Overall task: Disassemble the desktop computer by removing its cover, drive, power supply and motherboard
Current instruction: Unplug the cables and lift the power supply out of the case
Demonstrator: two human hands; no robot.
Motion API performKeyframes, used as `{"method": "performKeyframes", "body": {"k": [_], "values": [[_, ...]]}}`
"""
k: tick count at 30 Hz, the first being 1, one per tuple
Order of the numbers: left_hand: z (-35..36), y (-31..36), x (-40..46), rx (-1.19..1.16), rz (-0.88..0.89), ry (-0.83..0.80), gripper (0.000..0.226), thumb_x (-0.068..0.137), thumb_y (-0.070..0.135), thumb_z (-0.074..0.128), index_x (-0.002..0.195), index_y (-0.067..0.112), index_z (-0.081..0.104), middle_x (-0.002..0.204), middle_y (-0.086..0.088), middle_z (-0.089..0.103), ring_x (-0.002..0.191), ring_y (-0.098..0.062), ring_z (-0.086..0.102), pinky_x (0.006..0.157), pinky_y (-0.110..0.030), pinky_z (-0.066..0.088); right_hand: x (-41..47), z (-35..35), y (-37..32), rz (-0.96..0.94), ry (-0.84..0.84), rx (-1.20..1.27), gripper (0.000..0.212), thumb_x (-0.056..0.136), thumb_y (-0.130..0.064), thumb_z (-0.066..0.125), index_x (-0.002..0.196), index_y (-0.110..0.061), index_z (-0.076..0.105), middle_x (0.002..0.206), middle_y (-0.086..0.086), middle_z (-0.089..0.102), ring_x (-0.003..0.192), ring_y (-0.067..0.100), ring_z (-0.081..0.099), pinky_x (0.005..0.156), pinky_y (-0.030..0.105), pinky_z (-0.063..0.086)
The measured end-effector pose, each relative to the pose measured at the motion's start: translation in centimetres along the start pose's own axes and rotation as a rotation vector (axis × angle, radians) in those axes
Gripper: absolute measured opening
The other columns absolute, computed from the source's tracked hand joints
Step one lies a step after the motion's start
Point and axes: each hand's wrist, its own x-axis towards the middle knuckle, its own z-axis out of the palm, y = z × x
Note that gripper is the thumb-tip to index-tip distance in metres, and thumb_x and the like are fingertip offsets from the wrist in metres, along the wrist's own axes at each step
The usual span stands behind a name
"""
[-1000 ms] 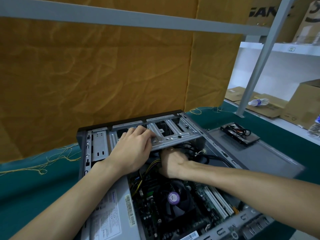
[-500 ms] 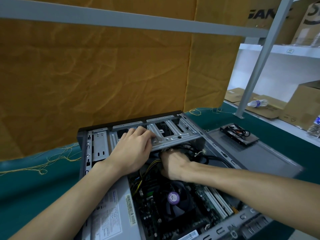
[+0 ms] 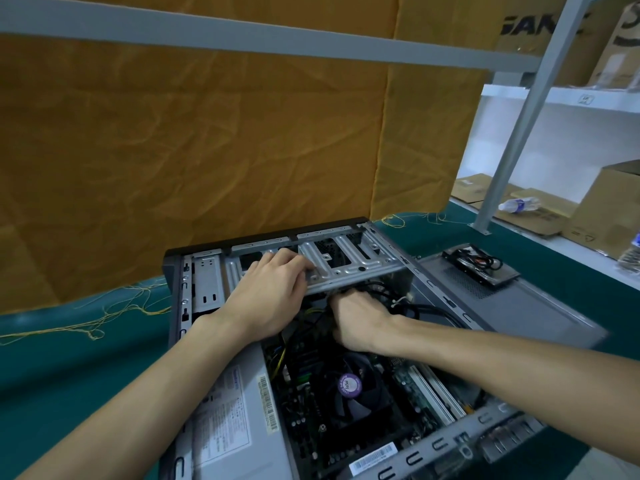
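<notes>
The open computer case (image 3: 180, 306) lies on its side on the green mat. My left hand (image 3: 266, 296) rests on the silver drive cage (image 3: 349, 261), fingers curled over its near edge. My right hand (image 3: 356, 320) is closed in a fist under the cage, among black cables (image 3: 415, 310); what it holds is hidden. The power supply (image 3: 225, 407) with its label fills the case's near left. The motherboard's black fan (image 3: 349, 386) with a purple sticker sits below my right wrist. The removed grey cover (image 3: 540, 306) lies to the right, with a drive (image 3: 481, 265) resting on it.
An orange cloth (image 3: 207, 150) hangs close behind the case. A grey shelf post (image 3: 512, 140) stands at the right rear on the green mat (image 3: 52, 368). Cardboard boxes (image 3: 609, 206) and plastic bottles (image 3: 519, 204) sit beyond the mat's right edge. Yellow threads (image 3: 104, 317) lie at the left.
My right hand has pushed slightly farther up under the drive cage. My left hand stays on the cage.
</notes>
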Motion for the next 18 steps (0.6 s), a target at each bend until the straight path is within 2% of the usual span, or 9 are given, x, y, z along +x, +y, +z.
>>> {"method": "performKeyframes", "body": {"k": [2, 4, 6, 7, 9, 11, 13, 15, 18], "values": [[-0.3, 0.2, -0.3, -0.021, 0.025, 0.07, 0.026, 0.104, 0.027, 0.045, 0.12, 0.027, 0.065, 0.121, 0.007, 0.054, 0.113, -0.018, 0.045, 0.097, -0.03, 0.037, -1.2, -0.7, 0.4, -0.046, 0.033, -0.086, 0.024, 0.091, -0.024, 0.061, 0.109, -0.007, 0.064, 0.104, 0.018, 0.069, 0.098, 0.039, 0.068, 0.067, 0.033, 0.043], [-0.8, 0.6, -0.6, -0.058, 0.074, 0.106, 0.015, 0.098, 0.032, 0.053, 0.103, 0.028, 0.067, 0.104, 0.013, 0.056, 0.1, -0.011, 0.05, 0.085, -0.027, 0.039, -2.6, -1.6, 0.9, -0.148, 0.149, -0.192, 0.024, 0.088, -0.033, 0.06, 0.102, -0.013, 0.062, 0.096, 0.014, 0.07, 0.089, 0.038, 0.068, 0.064, 0.035, 0.04], [-1.4, 1.0, -1.0, -0.153, 0.102, 0.042, 0.014, 0.094, 0.037, 0.054, 0.095, 0.03, 0.067, 0.096, 0.017, 0.055, 0.087, -0.004, 0.055, 0.076, -0.024, 0.042, -4.0, -2.5, 1.5, -0.251, 0.298, -0.252, 0.029, 0.086, -0.042, 0.056, 0.098, -0.016, 0.059, 0.086, 0.01, 0.07, 0.079, 0.036, 0.068, 0.059, 0.036, 0.036], [-1.6, 1.1, -1.1, -0.19, 0.097, -0.011, 0.017, 0.092, 0.039, 0.053, 0.096, 0.032, 0.068, 0.098, 0.018, 0.055, 0.089, -0.002, 0.055, 0.078, -0.024, 0.042, -4.5, -2.9, 1.9, -0.284, 0.367, -0.244, 0.03, 0.086, -0.046, 0.054, 0.096, -0.018, 0.059, 0.083, 0.007, 0.07, 0.076, 0.035, 0.068, 0.058, 0.036, 0.036], [-2.1, 1.1, -1.2, -0.177, 0.087, -0.097, 0.026, 0.086, 0.044, 0.05, 0.099, 0.036, 0.071, 0.113, 0.015, 0.053, 0.104, -0.004, 0.049, 0.092, -0.028, 0.039, -5.1, -4.1, 2.7, -0.311, 0.484, -0.13, 0.029, 0.089, -0.049, 0.056, 0.093, -0.021, 0.062, 0.081, 0.003, 0.07, 0.074, 0.03, 0.066, 0.06, 0.036, 0.043], [-2.5, 1.0, -1.2, -0.176, 0.073, -0.12, 0.022, 0.087, 0.048, 0.055, 0.098, 0.037, 0.072, 0.119, 0.014, 0.053, 0.111, -0.008, 0.048, 0.097, -0.031, 0.038, -4.9, -5.4, 3.4, -0.332, 0.558, -0.004, 0.028, 0.088, -0.052, 0.065, 0.092, -0.024, 0.066, 0.079, -0.003, 0.07, 0.075, 0.024, 0.064, 0.064, 0.034, 0.047], [-2.9, 1.1, -1.3, -0.247, 0.054, -0.111, 0.016, 0.091, 0.048, 0.066, 0.089, 0.033, 0.068, 0.104, 0.013, 0.06, 0.095, -0.004, 0.057, 0.085, -0.028, 0.046, -4.1, -6.5, 3.5, -0.352, 0.635, 0.078, 0.028, 0.085, -0.054, 0.072, 0.092, -0.027, 0.068, 0.071, -0.009, 0.063, 0.072, 0.019, 0.059, 0.062, 0.032, 0.042], [-3.0, 1.0, -1.6, -0.256, 0.015, -0.101, 0.025, 0.091, 0.051, 0.067, 0.084, 0.027, 0.06, 0.085, 0.008, 0.062, 0.076, -0.008, 0.058, 0.069, -0.027, 0.047, -3.2, -7.0, 2.9, -0.362, 0.682, 0.135, 0.029, 0.083, -0.054, 0.075, 0.094, -0.028, 0.071, 0.066, -0.014, 0.052, 0.068, 0.015, 0.053, 0.061, 0.03, 0.034], [-2.7, 1.0, -1.6, -0.268, -0.043, -0.01, 0.029, 0.099, 0.044, 0.058, 0.086, 0.019, 0.057, 0.075, -0.003, 0.063, 0.069, -0.022, 0.057, 0.063, -0.041, 0.047, -1.7, -7.1, 1.1, -0.38, 0.685, 0.244, 0.028, 0.085, -0.047, 0.076, 0.102, -0.026, 0.069, 0.064, -0.014, 0.051, 0.064, 0.012, 0.05, 0.058, 0.03, 0.034]]}}
